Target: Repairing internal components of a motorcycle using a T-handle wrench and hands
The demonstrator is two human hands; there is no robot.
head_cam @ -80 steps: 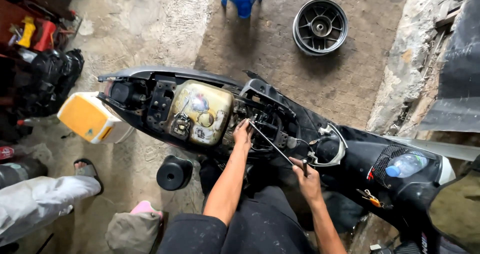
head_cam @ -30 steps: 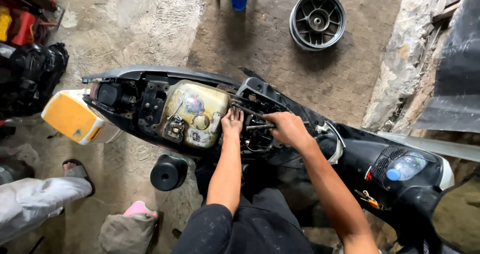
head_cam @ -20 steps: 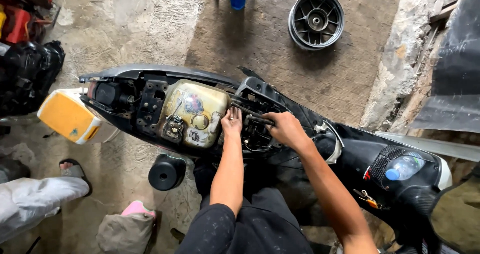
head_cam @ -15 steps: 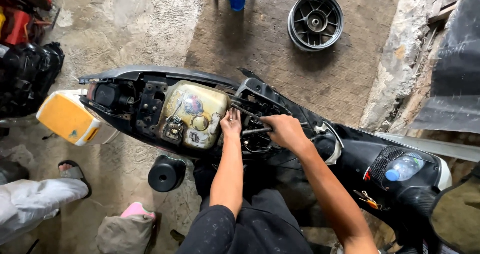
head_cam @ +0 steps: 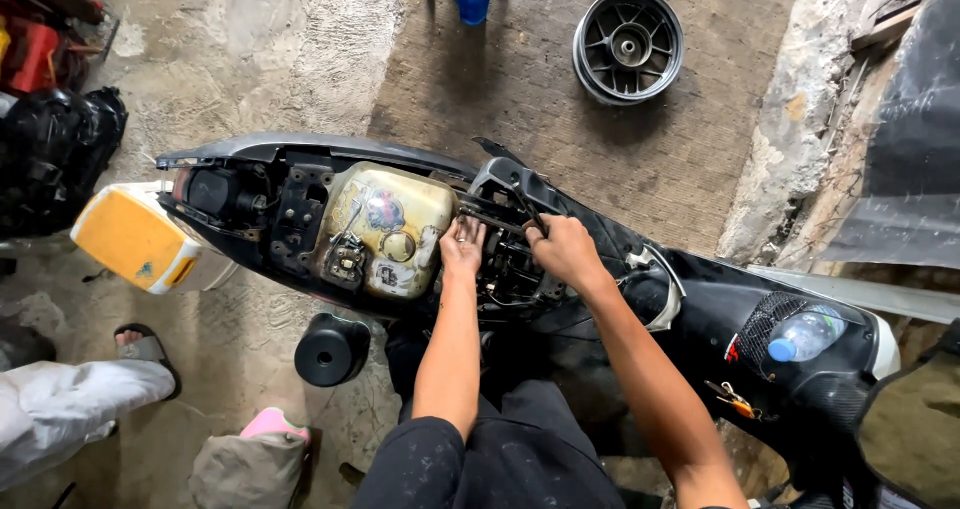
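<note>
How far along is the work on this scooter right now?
Done: the seat is off, leaving the yellowed fuel tank and frame exposed. A loose wheel rim lies on the floor. In hand: the left hand rests at the tank's edge while the right hand works a thin dark tool in the engine bay. Left: everything stays uncovered.

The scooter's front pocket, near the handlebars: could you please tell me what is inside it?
A clear plastic bottle with a blue cap lies inside the front pocket, behind its black mesh. The mesh and the pocket's wall cover its lower part, so anything beneath it is hidden.
</note>
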